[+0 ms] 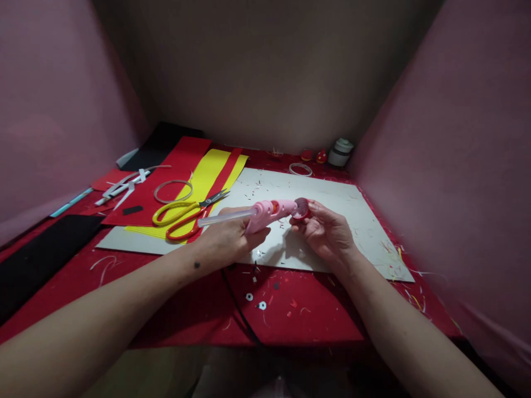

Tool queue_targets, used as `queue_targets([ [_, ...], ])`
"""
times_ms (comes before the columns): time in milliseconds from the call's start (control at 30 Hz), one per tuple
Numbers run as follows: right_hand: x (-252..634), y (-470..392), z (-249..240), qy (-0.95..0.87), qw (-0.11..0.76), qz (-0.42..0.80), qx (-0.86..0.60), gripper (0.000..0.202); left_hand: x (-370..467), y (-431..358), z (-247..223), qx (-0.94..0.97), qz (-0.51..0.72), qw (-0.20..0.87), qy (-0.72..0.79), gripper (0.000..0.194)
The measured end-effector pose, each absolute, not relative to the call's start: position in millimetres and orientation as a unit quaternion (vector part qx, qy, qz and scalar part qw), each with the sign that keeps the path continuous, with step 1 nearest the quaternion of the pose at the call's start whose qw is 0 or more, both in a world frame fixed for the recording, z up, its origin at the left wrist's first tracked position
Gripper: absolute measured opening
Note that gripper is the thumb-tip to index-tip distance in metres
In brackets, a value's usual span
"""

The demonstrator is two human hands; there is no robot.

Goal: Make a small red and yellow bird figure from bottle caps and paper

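Note:
My left hand (232, 236) is wrapped round the handle of a pink glue gun (265, 213), with a clear glue stick (228, 216) jutting from its back end. The gun's nozzle end meets a small round red piece (302, 208), which my right hand (326, 229) pinches between its fingers. The piece's inner side looks grey and ridged. Both hands are above a white board (332, 199). Left of the gun, scissors (176, 213) with yellow and red handles lie on yellow corrugated paper (203, 174).
Red paper (166, 166) and black sheets (41, 254) lie on the left. At the back stand a white jar (341, 153) and a small red figure (321, 156). Two white paper eyes (261, 305) rest on the red cloth (307, 318) near a black cord (238, 307).

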State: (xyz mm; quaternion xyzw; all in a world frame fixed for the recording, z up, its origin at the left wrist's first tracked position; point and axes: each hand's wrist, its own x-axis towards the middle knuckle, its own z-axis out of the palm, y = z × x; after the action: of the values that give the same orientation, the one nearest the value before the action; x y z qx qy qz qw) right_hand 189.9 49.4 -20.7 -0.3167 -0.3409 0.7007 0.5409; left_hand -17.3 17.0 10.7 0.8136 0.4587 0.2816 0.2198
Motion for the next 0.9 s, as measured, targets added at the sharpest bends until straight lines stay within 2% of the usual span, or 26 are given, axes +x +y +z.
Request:
queue_targets([
  [333, 196.0, 53.7, -24.1, -0.307, 0.535, 0.72, -0.319, 0.015, -22.1, 15.9, 10.5, 0.76, 0.287, 0.254, 0.525, 0.036],
  [600, 196.2, 55.8, -25.4, -0.269, 0.532, 0.739, -0.312, 0.018, -17.2, 11.1, 12.2, 0.722, 0.293, 0.334, 0.53, 0.039],
  [900, 196.0, 52.9, -24.4, -0.295, 0.516, 0.747, -0.298, 0.018, -15.5, 13.8, 9.8, 0.704, 0.313, 0.361, 0.525, 0.02],
])
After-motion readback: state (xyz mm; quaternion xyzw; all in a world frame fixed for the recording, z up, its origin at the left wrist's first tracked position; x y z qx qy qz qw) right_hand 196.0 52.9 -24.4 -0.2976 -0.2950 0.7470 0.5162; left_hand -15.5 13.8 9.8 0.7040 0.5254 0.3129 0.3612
